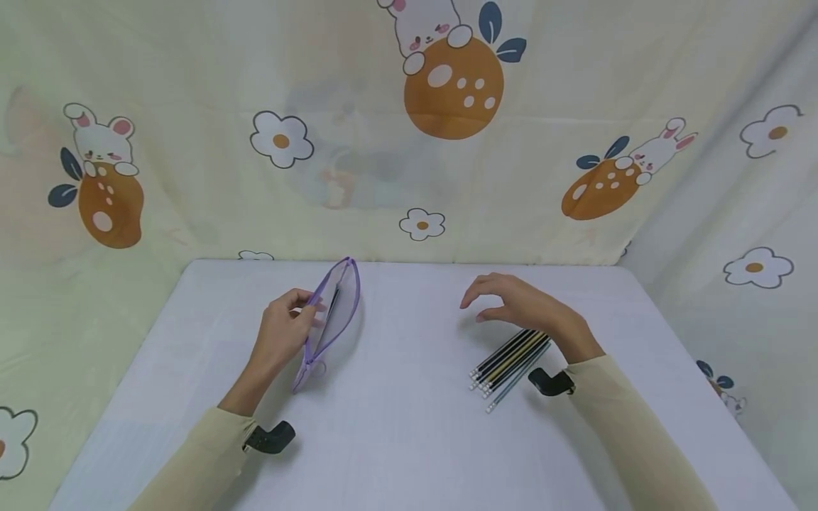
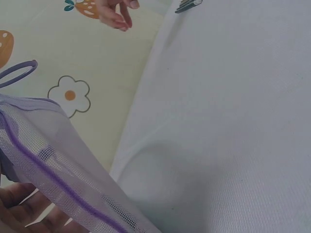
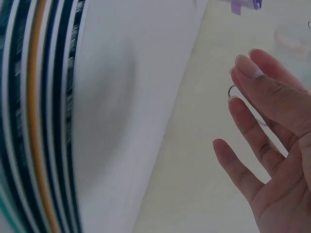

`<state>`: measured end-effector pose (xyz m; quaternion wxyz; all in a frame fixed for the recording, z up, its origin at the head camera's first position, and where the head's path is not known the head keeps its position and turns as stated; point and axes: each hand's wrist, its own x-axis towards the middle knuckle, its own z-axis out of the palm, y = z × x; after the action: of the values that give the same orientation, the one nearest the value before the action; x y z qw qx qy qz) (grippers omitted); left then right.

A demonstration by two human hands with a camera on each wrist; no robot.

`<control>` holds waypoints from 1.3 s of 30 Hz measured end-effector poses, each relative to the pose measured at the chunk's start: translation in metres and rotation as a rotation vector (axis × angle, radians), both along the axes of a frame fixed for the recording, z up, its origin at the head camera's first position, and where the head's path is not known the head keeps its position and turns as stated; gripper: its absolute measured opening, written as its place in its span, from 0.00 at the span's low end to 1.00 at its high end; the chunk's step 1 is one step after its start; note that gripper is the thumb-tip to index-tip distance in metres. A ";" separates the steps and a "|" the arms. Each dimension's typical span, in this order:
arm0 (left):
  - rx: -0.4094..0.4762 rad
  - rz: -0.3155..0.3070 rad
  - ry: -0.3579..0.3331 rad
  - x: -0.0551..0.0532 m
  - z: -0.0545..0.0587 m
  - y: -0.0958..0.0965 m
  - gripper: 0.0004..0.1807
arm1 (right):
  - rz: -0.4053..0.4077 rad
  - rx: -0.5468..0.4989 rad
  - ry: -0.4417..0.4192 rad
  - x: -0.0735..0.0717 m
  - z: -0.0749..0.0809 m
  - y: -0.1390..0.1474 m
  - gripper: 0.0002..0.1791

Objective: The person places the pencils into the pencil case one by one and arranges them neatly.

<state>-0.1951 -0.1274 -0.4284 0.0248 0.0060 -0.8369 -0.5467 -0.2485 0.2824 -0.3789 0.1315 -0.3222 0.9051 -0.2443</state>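
Observation:
A mesh zip pouch with purple edging stands tilted on the left half of the table, its mouth spread apart. My left hand grips its left edge between thumb and fingers. Inside lies a dark, slim pencil. In the left wrist view the pouch's netting hides part of that hand's fingers. My right hand hovers over the table with fingers loosely bent and nothing in them. Below its wrist lies a bundle of pencils, mostly dark, with white ends; the right wrist view shows striped pencil barrels up close.
A white table spreads beneath both hands. Behind it hangs a pale curtain printed with rabbits and flowers, which continues along the sides. Both wrists carry a black camera mount, such as the left one.

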 end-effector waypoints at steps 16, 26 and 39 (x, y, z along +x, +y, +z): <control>-0.004 0.006 -0.006 0.000 0.001 -0.001 0.15 | -0.112 0.000 -0.104 -0.001 -0.038 0.051 0.17; -0.011 0.013 -0.016 0.000 0.002 0.000 0.16 | -0.129 -0.001 -0.121 -0.001 -0.057 0.070 0.18; -0.016 0.015 -0.022 0.000 0.001 0.002 0.15 | -0.090 0.060 -0.066 -0.005 -0.063 0.072 0.16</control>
<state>-0.1955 -0.1254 -0.4276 0.0197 0.0181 -0.8415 -0.5397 -0.2531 0.3544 -0.4416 0.1595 -0.2689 0.9208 -0.2334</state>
